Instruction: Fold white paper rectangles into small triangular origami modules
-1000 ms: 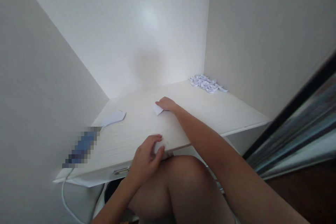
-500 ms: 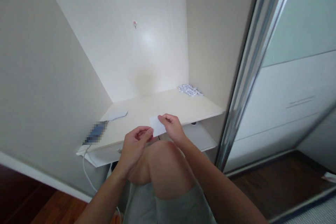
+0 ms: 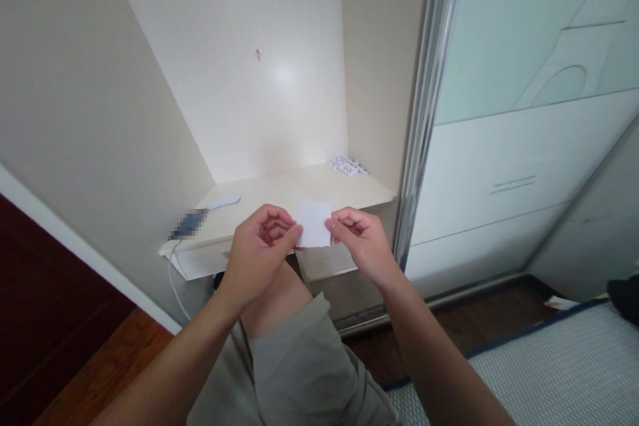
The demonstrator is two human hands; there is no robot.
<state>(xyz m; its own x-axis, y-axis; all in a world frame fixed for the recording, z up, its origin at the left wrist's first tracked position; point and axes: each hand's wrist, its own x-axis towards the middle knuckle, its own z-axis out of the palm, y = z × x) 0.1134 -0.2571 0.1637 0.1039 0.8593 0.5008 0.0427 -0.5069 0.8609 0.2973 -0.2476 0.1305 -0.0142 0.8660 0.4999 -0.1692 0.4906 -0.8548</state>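
A small square of white paper [image 3: 314, 224] is stretched between my two hands, facing me above my knee. My left hand [image 3: 263, 239] pinches its left edge between thumb and fingers. On the opposite edge, my right hand [image 3: 360, 236] grips it the same way. Behind the paper lies the white desk shelf [image 3: 284, 186]. A heap of small folded white paper pieces [image 3: 348, 165] sits in its far right corner. Flat on the left part of the shelf is a stack of white paper [image 3: 224, 202].
A blurred-out phone-like device [image 3: 188, 223] with a white cable [image 3: 172, 279] rests at the shelf's left end. A hook [image 3: 258, 54] is on the back wall. To the right stand a metal-framed sliding door [image 3: 429, 93] and a woven mat [image 3: 564, 359].
The view has turned to the right and my body has shifted. Both hands have raised the paper and spread apart, so it now shows as a full flat square.
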